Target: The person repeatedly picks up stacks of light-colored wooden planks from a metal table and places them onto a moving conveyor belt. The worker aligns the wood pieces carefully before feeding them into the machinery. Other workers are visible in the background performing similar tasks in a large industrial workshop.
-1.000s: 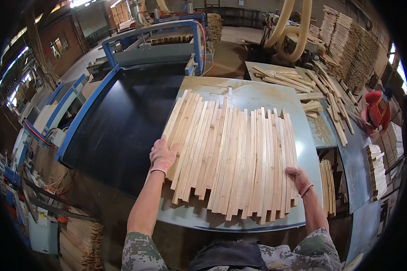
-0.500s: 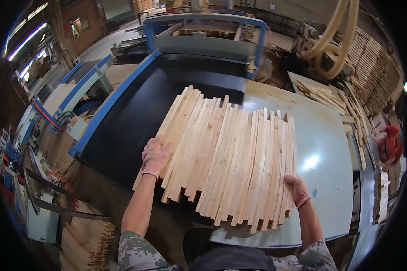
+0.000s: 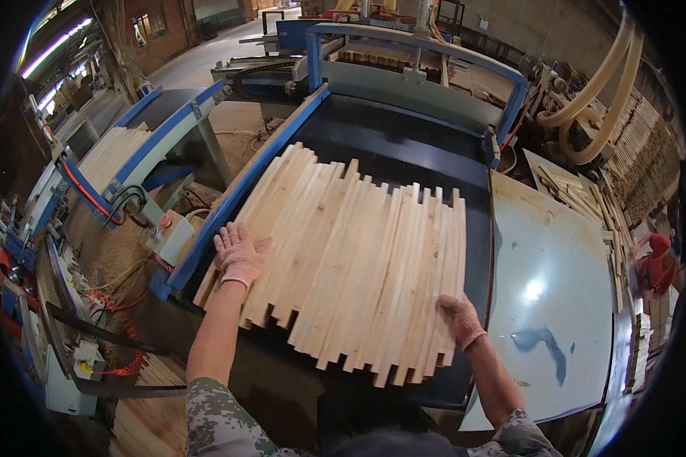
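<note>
A wide batch of pale wooden strips [image 3: 343, 266] lies side by side on a black conveyor belt [image 3: 434, 145], with uneven ends. My left hand [image 3: 240, 255], in a pinkish knit glove, rests flat on the batch's left edge with fingers spread. At the right edge my right hand [image 3: 463, 321], gloved the same way, presses against the outermost strips with its fingers bent; some of those fingers are hidden.
A blue guide rail [image 3: 244, 183] borders the belt on the left, and a blue frame [image 3: 419, 42] spans its far end. To the right lies a shiny pale sheet [image 3: 549, 305] beside loose strips [image 3: 575, 198]. Another conveyor [image 3: 122, 152] stands at left.
Both hands and the strips have shifted left, off the pale sheet and fully onto the black belt. The view has also turned somewhat. My left hand's fingers are spread wider.
</note>
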`<state>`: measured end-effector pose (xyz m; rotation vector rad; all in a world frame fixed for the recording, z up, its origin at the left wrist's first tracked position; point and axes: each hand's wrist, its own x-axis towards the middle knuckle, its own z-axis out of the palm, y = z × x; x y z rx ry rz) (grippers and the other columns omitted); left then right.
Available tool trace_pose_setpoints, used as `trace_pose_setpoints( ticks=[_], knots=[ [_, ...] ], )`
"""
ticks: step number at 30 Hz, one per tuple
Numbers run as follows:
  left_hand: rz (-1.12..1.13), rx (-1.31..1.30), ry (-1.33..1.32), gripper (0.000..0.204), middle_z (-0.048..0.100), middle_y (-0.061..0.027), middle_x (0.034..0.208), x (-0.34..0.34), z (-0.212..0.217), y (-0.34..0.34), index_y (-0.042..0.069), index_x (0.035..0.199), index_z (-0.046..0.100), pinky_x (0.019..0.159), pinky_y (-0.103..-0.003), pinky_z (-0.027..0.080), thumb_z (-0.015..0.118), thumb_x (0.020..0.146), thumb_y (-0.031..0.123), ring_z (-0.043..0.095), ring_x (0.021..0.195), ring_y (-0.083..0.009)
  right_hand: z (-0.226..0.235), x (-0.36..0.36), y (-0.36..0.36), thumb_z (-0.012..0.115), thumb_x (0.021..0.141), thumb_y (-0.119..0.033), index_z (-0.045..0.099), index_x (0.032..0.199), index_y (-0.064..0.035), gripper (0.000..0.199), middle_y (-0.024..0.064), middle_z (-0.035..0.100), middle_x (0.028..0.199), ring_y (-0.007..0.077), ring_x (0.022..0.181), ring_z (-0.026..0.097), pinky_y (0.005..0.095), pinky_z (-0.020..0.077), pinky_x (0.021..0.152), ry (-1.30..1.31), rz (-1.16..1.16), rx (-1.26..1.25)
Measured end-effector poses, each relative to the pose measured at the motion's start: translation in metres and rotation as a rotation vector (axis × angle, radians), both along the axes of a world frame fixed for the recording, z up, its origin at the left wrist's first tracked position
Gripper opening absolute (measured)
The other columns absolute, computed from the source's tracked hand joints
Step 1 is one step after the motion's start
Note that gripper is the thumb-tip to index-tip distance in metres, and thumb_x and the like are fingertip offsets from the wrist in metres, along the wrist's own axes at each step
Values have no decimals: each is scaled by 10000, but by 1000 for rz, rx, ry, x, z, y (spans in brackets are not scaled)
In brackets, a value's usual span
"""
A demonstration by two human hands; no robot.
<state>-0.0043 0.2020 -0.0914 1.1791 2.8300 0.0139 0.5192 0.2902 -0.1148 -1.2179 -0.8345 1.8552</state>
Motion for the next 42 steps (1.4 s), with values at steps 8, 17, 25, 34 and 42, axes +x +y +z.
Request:
trace_pose_setpoints(
  ticks=[8,17,25,34,42],
  knots=[
    [-99,163,126,956,288,-267,1724,-57,-14,-4,-9,1633,366,1327,-541,96,495,999,694,215,1619,-409,68,-45,6,650,952,-570,698,1318,-6,675,217,774,1179,358,1086,750,444,576,958,-1257,625,354],
    [10,107,342,719,480,-226,1606,-5,7,5,-17,1511,532,1249,-534,349,570,1031,518,464,1451,-422,14,-17,-32,650,945,-634,528,1358,23,786,327,691,1220,473,1155,683,521,554,989,-1001,382,506],
    [-1162,581,-1037,412,658,-258,1414,356,42,9,-99,1419,594,1199,-461,476,558,1062,104,634,1316,-379,-40,120,-230,665,1048,-373,559,908,-115,312,-20,519,783,107,734,553,311,488,644,193,500,216],
    [-1348,-704,-1545,317,744,-40,1122,728,-37,-220,-33,1271,745,940,-265,483,674,1002,118,645,1036,-132,-226,325,-614,620,966,-191,651,1087,-17,215,134,652,780,327,846,715,451,546,610,-1301,-324,102],
    [-895,-1132,-1000,144,550,28,867,756,-284,-292,25,927,681,763,-298,452,679,981,158,543,853,-117,-227,348,-811,574,1039,-255,567,937,-112,175,57,539,717,240,743,580,407,429,606,129,-1385,-610]
  ],
)
